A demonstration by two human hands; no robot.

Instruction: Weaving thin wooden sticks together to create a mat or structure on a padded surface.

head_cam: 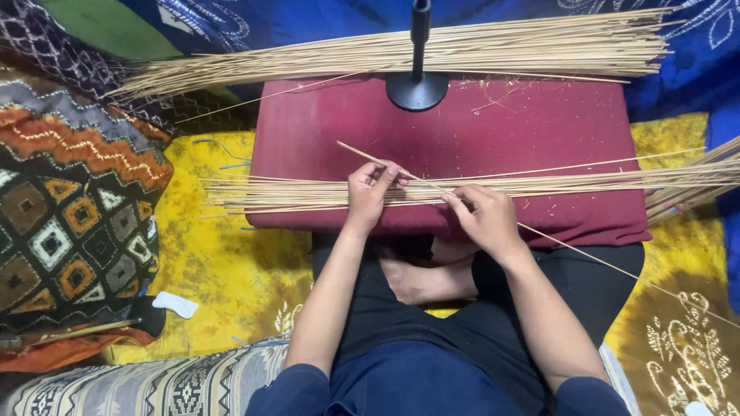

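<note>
Maroon cushion [493, 123], both hands apparently pinching one thin stick [422, 182]

Both hands forward, close together: left [368, 187] fingers pinched, right [484, 213] fingers curled.

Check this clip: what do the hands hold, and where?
Both hands, left hand and right hand, pinch one thin stick near its middle.

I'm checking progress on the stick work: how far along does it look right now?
Done: a large bundle of thin sticks lies across the far edge of the maroon cushion. In hand: the left hand and right hand each pinch one single stick slanting across the cushion. Left: a second loose layer of sticks lies spread under the hands, and more sticks fan out on the right.
</note>
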